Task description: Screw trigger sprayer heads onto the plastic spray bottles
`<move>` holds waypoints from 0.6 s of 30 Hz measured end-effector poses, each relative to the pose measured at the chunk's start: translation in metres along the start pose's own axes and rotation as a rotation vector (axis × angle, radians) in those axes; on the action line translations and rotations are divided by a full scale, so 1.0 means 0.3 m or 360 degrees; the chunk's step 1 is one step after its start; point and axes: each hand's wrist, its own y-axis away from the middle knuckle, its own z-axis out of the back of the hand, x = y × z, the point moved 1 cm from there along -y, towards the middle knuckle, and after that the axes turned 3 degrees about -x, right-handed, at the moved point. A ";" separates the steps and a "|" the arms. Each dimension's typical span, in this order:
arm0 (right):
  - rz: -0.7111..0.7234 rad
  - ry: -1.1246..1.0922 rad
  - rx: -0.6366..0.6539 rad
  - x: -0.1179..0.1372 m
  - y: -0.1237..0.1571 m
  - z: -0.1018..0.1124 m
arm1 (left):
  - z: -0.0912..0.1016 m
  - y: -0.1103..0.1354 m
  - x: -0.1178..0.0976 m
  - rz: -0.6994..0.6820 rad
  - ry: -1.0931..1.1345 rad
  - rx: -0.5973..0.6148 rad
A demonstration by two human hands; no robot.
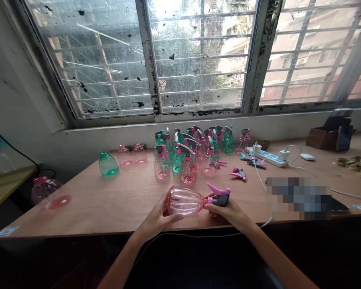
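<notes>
A clear pink bottle (185, 201) is held sideways over the front of the surface (129, 206) — its base is cupped by the left hand (161, 212), and the spray head (221, 197) at its neck is pinched by the right hand (233, 213). Behind, pink and green spray bottles (188, 170) are clustered upright, with loose spray heads (238, 174) scattered rightward.
</notes>
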 end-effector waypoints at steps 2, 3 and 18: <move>0.0007 -0.0051 -0.0023 -0.008 -0.008 0.000 | -0.004 0.004 -0.004 -0.0050 -0.0080 -0.0011; 0.0012 -0.0055 -0.0035 -0.012 -0.010 0.000 | -0.006 0.006 -0.006 -0.0079 -0.0112 -0.0011; 0.0021 -0.0107 -0.0112 -0.002 -0.002 -0.001 | -0.011 0.003 -0.026 -0.0040 0.0031 0.0082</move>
